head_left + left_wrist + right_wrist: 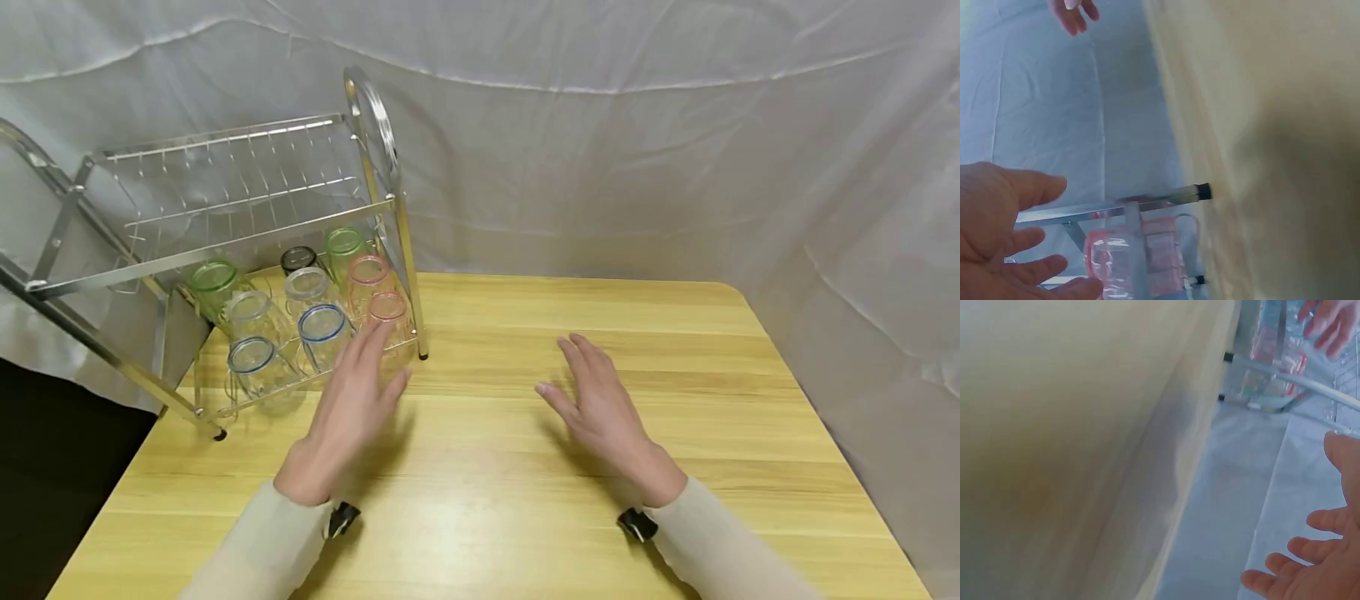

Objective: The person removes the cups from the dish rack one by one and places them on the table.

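Note:
My left hand [348, 417] hovers over the table in front of the rack's right end, fingers extended and holding nothing. Its fingertips overlap the nearest pink-rimmed glass [387, 310] in the head view. To the right, my right hand [603, 412] is above bare wood, fingers spread and palm turned inward, also holding nothing. Upside-down glass mugs stand on the rack's lower shelf, among them a blue-rimmed mug [322, 325], another blue-rimmed mug [258, 367], a green-rimmed glass [213, 279] and a dark-rimmed glass [298, 258]. In the left wrist view a pink-rimmed glass [1113, 262] shows behind the rack's leg.
A two-tier chrome dish rack [217, 246] stands at the table's back left, with its wire upper tier bearing nothing. The wooden table [487, 500] reaches to a pale cloth backdrop [562, 150]. Dark fabric [60, 467] hangs beyond the left edge.

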A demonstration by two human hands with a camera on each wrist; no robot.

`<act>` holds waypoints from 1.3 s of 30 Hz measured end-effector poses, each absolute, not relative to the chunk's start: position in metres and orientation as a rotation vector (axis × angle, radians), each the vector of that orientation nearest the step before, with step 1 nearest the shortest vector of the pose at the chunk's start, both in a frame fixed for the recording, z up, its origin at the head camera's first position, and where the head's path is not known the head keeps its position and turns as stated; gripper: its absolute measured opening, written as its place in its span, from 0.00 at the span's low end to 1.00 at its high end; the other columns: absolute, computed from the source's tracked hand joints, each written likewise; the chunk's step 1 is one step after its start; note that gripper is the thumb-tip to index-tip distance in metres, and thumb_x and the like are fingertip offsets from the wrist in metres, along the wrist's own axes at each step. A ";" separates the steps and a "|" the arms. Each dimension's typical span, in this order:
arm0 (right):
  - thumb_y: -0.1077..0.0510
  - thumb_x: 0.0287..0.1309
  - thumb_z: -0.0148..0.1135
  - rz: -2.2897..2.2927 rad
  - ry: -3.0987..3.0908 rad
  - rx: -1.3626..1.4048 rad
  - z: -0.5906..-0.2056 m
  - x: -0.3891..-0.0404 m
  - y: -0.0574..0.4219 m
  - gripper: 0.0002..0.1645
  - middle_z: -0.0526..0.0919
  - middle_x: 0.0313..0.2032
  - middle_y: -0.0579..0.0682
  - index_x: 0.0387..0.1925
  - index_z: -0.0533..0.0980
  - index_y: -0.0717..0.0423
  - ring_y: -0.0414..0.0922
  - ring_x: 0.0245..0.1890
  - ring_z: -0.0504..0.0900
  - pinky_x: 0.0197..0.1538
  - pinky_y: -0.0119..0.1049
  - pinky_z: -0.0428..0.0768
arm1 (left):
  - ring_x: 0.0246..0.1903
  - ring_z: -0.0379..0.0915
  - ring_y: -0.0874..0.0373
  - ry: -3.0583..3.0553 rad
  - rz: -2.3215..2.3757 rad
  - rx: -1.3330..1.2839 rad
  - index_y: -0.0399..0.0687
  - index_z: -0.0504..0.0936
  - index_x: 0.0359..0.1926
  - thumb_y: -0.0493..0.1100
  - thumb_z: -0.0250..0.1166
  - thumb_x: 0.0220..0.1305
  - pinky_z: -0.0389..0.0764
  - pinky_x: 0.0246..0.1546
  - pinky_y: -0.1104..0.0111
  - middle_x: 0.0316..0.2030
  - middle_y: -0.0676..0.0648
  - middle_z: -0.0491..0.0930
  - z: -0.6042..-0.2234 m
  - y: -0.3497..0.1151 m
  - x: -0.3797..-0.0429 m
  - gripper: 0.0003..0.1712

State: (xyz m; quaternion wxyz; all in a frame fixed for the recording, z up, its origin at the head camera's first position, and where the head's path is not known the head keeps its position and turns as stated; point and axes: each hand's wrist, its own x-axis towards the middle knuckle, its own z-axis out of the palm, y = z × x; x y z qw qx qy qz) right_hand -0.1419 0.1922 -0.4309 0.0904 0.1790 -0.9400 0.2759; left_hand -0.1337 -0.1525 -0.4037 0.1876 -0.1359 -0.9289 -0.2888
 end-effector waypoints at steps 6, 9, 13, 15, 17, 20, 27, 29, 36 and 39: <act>0.42 0.74 0.63 0.957 -2.826 0.590 -0.432 -0.159 0.156 0.44 0.58 0.81 0.60 0.81 0.60 0.53 0.63 0.79 0.60 0.76 0.66 0.66 | 0.73 0.60 0.27 -2.610 -0.847 -0.337 0.37 0.67 0.74 0.34 0.73 0.64 0.67 0.72 0.35 0.74 0.28 0.63 -0.389 -0.147 -0.162 0.40; 0.41 0.74 0.63 0.994 -2.853 0.603 -0.435 -0.166 0.141 0.43 0.58 0.81 0.60 0.81 0.60 0.52 0.62 0.80 0.59 0.77 0.64 0.65 | 0.74 0.57 0.27 -2.642 -0.832 -0.323 0.35 0.65 0.76 0.33 0.73 0.64 0.61 0.75 0.36 0.75 0.27 0.62 -0.384 -0.145 -0.178 0.42; 0.41 0.74 0.63 1.037 -2.865 0.608 -0.439 -0.172 0.127 0.44 0.60 0.80 0.60 0.81 0.60 0.52 0.61 0.79 0.61 0.78 0.63 0.64 | 0.75 0.55 0.26 -2.704 -0.838 -0.283 0.37 0.64 0.77 0.33 0.71 0.64 0.59 0.76 0.36 0.76 0.29 0.61 -0.380 -0.142 -0.195 0.43; 0.41 0.74 0.63 1.048 -2.865 0.610 -0.440 -0.173 0.122 0.44 0.60 0.80 0.60 0.81 0.60 0.52 0.62 0.79 0.61 0.78 0.63 0.64 | 0.75 0.53 0.25 -2.751 -0.838 -0.255 0.39 0.63 0.78 0.34 0.71 0.63 0.63 0.75 0.36 0.77 0.30 0.60 -0.379 -0.141 -0.201 0.44; 0.41 0.74 0.63 1.053 -2.865 0.614 -0.440 -0.175 0.119 0.44 0.60 0.80 0.61 0.81 0.60 0.52 0.62 0.79 0.61 0.78 0.63 0.64 | 0.75 0.53 0.24 -2.792 -0.818 -0.236 0.41 0.61 0.78 0.36 0.72 0.63 0.66 0.73 0.35 0.77 0.31 0.59 -0.380 -0.140 -0.205 0.46; 0.40 0.73 0.63 1.052 -2.864 0.624 -0.441 -0.177 0.116 0.44 0.60 0.80 0.61 0.81 0.60 0.52 0.62 0.79 0.61 0.78 0.63 0.64 | 0.72 0.59 0.25 -2.809 -0.755 -0.261 0.36 0.62 0.77 0.35 0.74 0.61 0.66 0.72 0.35 0.74 0.27 0.63 -0.379 -0.139 -0.209 0.47; 0.39 0.73 0.64 1.064 -2.882 0.628 -0.440 -0.182 0.112 0.46 0.60 0.80 0.59 0.81 0.60 0.52 0.61 0.80 0.60 0.79 0.61 0.63 | 0.45 0.78 0.26 -2.853 -0.473 -0.300 0.25 0.75 0.56 0.34 0.67 0.67 0.79 0.50 0.37 0.53 0.22 0.74 -0.376 -0.136 -0.214 0.22; 0.39 0.73 0.64 1.064 -2.891 0.630 -0.441 -0.183 0.112 0.46 0.60 0.81 0.59 0.81 0.60 0.52 0.61 0.80 0.60 0.79 0.61 0.62 | 0.42 0.78 0.27 -2.886 -0.446 -0.269 0.26 0.76 0.54 0.35 0.65 0.68 0.80 0.46 0.39 0.52 0.22 0.75 -0.374 -0.136 -0.214 0.18; 0.38 0.73 0.63 1.065 -2.918 0.628 -0.441 -0.187 0.109 0.46 0.60 0.81 0.58 0.81 0.59 0.51 0.60 0.80 0.60 0.80 0.60 0.62 | 0.39 0.80 0.27 -2.965 -0.381 -0.226 0.28 0.77 0.58 0.35 0.60 0.70 0.83 0.41 0.39 0.52 0.21 0.74 -0.368 -0.138 -0.217 0.20; 0.39 0.73 0.64 1.068 -2.923 0.628 -0.441 -0.188 0.108 0.46 0.59 0.81 0.59 0.81 0.59 0.52 0.61 0.80 0.60 0.80 0.60 0.62 | 0.40 0.81 0.26 -2.984 -0.404 -0.203 0.28 0.77 0.57 0.36 0.62 0.69 0.85 0.41 0.38 0.52 0.21 0.75 -0.366 -0.139 -0.218 0.19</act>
